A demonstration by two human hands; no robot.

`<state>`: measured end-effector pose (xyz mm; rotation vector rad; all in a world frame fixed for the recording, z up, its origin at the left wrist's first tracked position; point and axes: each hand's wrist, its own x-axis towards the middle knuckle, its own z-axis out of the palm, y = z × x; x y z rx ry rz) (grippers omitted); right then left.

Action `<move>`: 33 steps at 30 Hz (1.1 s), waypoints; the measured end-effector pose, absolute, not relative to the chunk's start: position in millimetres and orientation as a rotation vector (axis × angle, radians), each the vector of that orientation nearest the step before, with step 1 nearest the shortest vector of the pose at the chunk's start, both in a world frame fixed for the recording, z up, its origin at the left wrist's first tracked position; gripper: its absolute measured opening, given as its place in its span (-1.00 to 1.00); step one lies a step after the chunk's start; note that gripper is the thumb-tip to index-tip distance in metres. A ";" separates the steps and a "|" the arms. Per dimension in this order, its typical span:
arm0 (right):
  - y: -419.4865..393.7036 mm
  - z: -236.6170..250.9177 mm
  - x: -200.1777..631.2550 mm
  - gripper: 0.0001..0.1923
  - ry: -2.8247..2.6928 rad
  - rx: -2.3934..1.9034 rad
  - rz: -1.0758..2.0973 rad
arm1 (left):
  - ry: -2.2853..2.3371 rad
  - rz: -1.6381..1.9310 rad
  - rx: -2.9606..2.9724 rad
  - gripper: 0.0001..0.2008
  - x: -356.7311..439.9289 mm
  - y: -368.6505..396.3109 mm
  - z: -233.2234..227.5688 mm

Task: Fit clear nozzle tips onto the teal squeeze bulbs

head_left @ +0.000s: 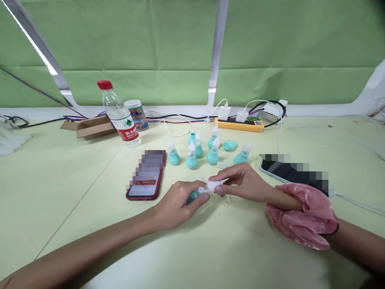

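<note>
Low over the table, my left hand (177, 204) is closed around a teal squeeze-bulb nasal aspirator (192, 196) with a clear neck, its bulb mostly covered by the fingers. Thumb and fingers of my right hand (240, 182) pinch a white soft nozzle tip (214, 184) at the end of that clear neck; whether the tip is fully seated cannot be seen. Just beyond the hands stand several teal bulbs with white tips, one of them an upright aspirator (191, 160). A loose teal bulb (230, 145) lies on its side behind them.
A dark-red-cased phone (147, 176) lies left of the hands, another phone (291, 176) to the right. Behind are a water bottle (120, 116), a can (136, 114), a cardboard box (96, 127) and a yellow power strip (239, 125) with cables. Small clear pieces (226, 205) lie near my right hand.
</note>
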<state>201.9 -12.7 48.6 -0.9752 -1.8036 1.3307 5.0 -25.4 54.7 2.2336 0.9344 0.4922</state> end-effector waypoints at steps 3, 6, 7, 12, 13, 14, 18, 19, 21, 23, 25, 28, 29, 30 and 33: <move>-11.7 50.1 204.5 -0.72 -1.861 -0.947 1.366 | 0.915 0.455 2.215 -0.74 4.4 -24.8 59.0; -11.5 52.3 206.7 -0.74 -1.986 -0.920 1.282 | 0.881 0.405 2.152 -0.71 3.6 -22.4 62.1; -11.7 53.4 207.1 -0.75 -2.035 -0.900 1.224 | 0.866 0.389 2.141 -0.69 3.3 -21.6 62.8; -13.1 60.1 208.1 -0.78 -2.235 -0.756 1.054 | 0.844 0.327 2.344 -0.73 2.6 -22.5 64.0; -13.3 60.9 208.4 -0.78 -2.246 -0.747 1.078 | 0.841 0.327 2.418 -0.74 2.6 -24.1 64.1; -13.4 61.3 208.6 -0.79 -2.239 -0.749 1.114 | 0.835 0.336 2.484 -0.75 2.7 -25.9 64.1; -14.2 56.3 207.1 -0.80 -2.026 -0.802 1.351 | 0.816 0.419 2.634 -0.75 2.8 -32.3 62.2; -14.6 53.5 206.0 -0.80 -1.959 -0.808 1.406 | 0.818 0.433 2.666 -0.74 2.9 -33.2 61.0; -15.5 47.6 203.3 -0.81 -1.846 -0.809 1.497 | 0.822 0.449 2.722 -0.74 3.0 -33.7 57.7; -16.4 42.5 200.6 -0.84 -1.765 -0.812 1.573 | 0.815 0.471 2.752 -0.73 3.3 -33.4 53.7; -17.3 39.7 198.4 -0.87 -1.698 -0.825 1.630 | 0.812 0.505 2.726 -0.73 3.7 -33.2 49.7; -18.2 39.2 196.9 -0.83 -1.640 -0.856 1.648 | 0.813 0.562 2.630 -0.75 4.3 -34.2 44.2; -18.4 39.4 196.8 -0.81 -1.628 -0.862 1.648 | 0.811 0.585 2.599 -0.75 4.5 -34.8 42.3; -18.6 39.5 196.6 -0.80 -1.618 -0.863 1.652 | 0.812 0.618 2.574 -0.75 4.8 -35.5 40.3; -19.3 38.5 195.8 -0.79 -1.586 -0.862 1.674 | 0.804 0.730 2.493 -0.78 6.2 -37.3 33.5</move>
